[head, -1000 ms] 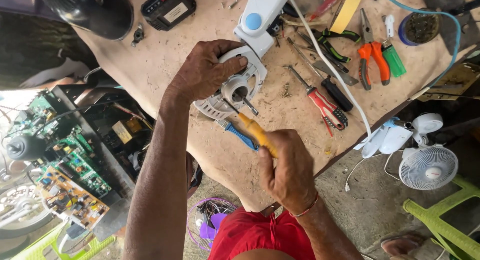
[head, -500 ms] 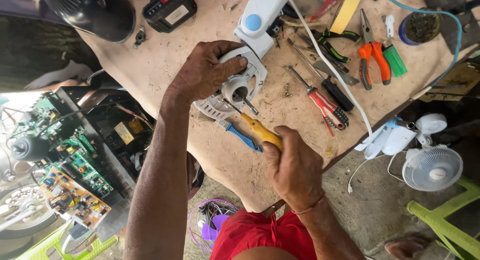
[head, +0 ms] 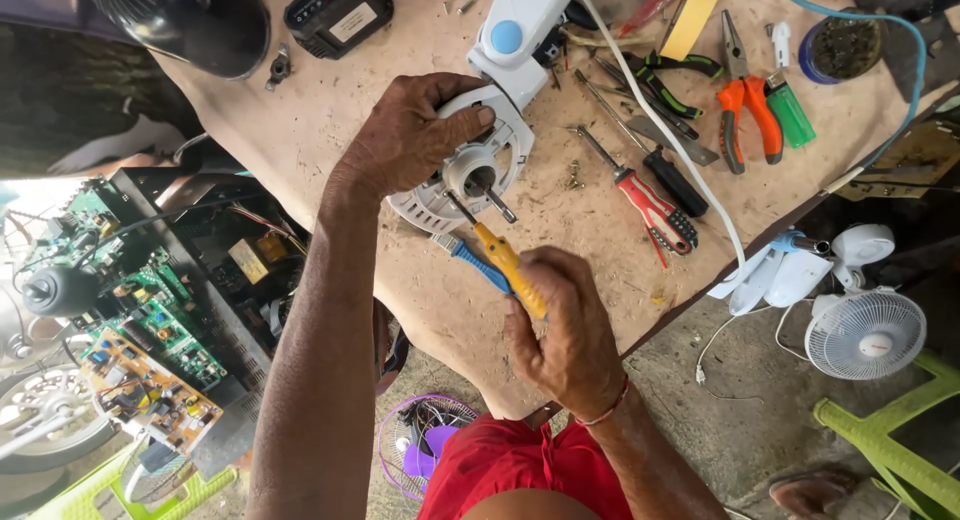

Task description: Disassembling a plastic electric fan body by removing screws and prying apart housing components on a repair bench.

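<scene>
My left hand (head: 410, 135) grips the white fan motor housing (head: 470, 175) on the worn wooden table (head: 330, 110), fingers curled over its top rim. A metal shaft sticks out of the housing's centre. My right hand (head: 570, 330) holds a yellow-handled screwdriver (head: 505, 265), its thin tip set into the housing beside the shaft. A blue-handled tool (head: 470, 260) lies on the table just under the screwdriver. The fan's white neck with a blue button (head: 520, 25) runs up from the housing.
A red-and-black screwdriver (head: 650, 205), orange pliers (head: 745, 105), a green lighter (head: 790, 110), a black battery pack (head: 335, 15) and loose screws lie on the table. A white cable (head: 660, 130) crosses it. Circuit boards (head: 150, 330) sit at left, a small white fan (head: 865, 330) at right.
The camera view has shifted slightly. Both hands hold the same positions on the housing and the screwdriver.
</scene>
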